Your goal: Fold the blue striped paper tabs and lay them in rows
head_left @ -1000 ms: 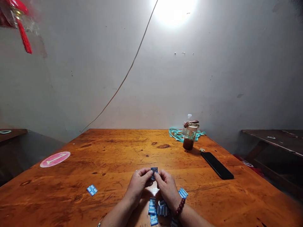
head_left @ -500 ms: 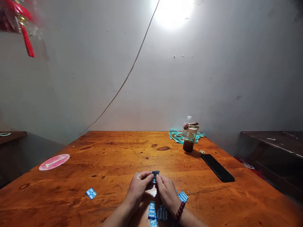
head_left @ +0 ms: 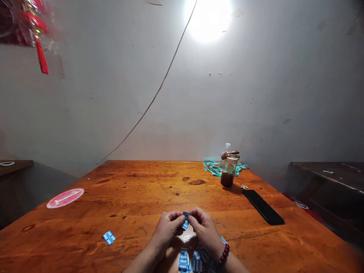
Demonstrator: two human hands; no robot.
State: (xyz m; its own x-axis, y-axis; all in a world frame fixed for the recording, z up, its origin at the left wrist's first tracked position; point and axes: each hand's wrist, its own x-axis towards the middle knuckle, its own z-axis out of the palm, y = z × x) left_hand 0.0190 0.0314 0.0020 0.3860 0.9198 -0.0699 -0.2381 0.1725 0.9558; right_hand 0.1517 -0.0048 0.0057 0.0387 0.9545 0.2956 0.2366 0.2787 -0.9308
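Note:
Between my two hands, a small blue-and-white piece [head_left: 185, 220], flat and card-like, is pinched by thumbs and fingers above the table. My left hand [head_left: 168, 229] grips its left side with the fingers closed. On its right side, my right hand [head_left: 205, 226] has thumb and fingers closed on it too; a dark red bead bracelet [head_left: 224, 254] circles that wrist. Below the hands lie several similar blue-and-white pieces [head_left: 183, 259], partly hidden by the right forearm. Another such piece [head_left: 109, 237], showing pale panels with blue edges, rests apart on the left.
The wooden table [head_left: 148, 197] bears a round pink sign [head_left: 65, 198] at left. At right are a black phone [head_left: 263, 206], a bottle of dark liquid [head_left: 227, 176] and a turquoise strap [head_left: 212, 167]. A cord [head_left: 160, 87] runs down the wall behind.
My right hand has shifted slightly right and turned, its fingers lifted higher around the piece. The held piece is tilted differently, showing more of its striped face. The whole view has moved a little.

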